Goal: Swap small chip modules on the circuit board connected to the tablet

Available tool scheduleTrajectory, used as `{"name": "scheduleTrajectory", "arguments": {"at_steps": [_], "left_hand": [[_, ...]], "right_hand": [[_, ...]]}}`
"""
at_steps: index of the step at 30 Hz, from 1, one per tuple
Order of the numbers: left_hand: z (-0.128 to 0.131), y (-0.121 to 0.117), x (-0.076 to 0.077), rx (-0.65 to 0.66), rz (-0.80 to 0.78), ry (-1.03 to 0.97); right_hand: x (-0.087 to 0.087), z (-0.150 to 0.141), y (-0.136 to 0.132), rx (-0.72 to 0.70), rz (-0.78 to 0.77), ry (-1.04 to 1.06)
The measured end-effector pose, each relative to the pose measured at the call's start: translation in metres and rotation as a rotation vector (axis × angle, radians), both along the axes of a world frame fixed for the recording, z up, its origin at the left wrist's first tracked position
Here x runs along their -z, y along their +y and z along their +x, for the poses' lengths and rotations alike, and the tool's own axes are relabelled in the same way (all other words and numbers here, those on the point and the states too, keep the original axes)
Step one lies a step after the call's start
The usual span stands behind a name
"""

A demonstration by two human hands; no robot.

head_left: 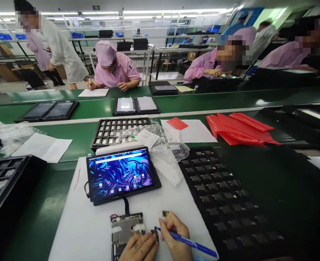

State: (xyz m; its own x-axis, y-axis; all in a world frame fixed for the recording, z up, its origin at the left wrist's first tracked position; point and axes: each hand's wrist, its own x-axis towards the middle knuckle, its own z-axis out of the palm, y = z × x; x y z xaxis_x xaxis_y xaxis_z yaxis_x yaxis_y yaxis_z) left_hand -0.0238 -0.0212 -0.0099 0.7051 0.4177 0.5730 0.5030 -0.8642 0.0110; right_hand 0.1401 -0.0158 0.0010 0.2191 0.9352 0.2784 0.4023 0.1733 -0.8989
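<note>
My right hand (176,233) grips a slim blue pen-shaped tool (195,246), its tip against a small dark electronic part (155,233). The fingertips of my left hand (140,247) press together on that same part, at the right edge of an opened circuit board assembly (126,230). A black ribbon cable (126,206) runs from this assembly up to a lit tablet screen (122,174) with a blue and purple wallpaper. Just beyond my right fingers lies a small gold and black piece (165,213). My left hand hides the assembly's lower right side.
A white work mat (73,217) lies beneath everything. Black compartment trays of small parts stand on the right (203,174), behind the tablet (95,139) and at left (37,166). Red bags (238,128) and clear plastic wrap (173,148) lie farther back. Several co-workers sit or stand beyond the green bench (95,108).
</note>
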Motion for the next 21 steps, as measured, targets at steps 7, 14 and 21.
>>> {"name": "scheduleTrajectory", "arguments": {"at_steps": [7, 14, 21], "left_hand": [[0.003, -0.001, -0.005, -0.029, -0.063, -0.086], [0.005, -0.007, 0.004, -0.041, -0.114, -0.081], [0.004, -0.008, 0.011, -0.034, -0.091, -0.091]], "right_hand": [[-0.001, -0.003, 0.005, 0.051, 0.051, -0.153], [-0.001, -0.008, 0.005, 0.024, 0.089, -0.178], [0.004, 0.0, -0.001, 0.093, 0.024, -0.021]]}}
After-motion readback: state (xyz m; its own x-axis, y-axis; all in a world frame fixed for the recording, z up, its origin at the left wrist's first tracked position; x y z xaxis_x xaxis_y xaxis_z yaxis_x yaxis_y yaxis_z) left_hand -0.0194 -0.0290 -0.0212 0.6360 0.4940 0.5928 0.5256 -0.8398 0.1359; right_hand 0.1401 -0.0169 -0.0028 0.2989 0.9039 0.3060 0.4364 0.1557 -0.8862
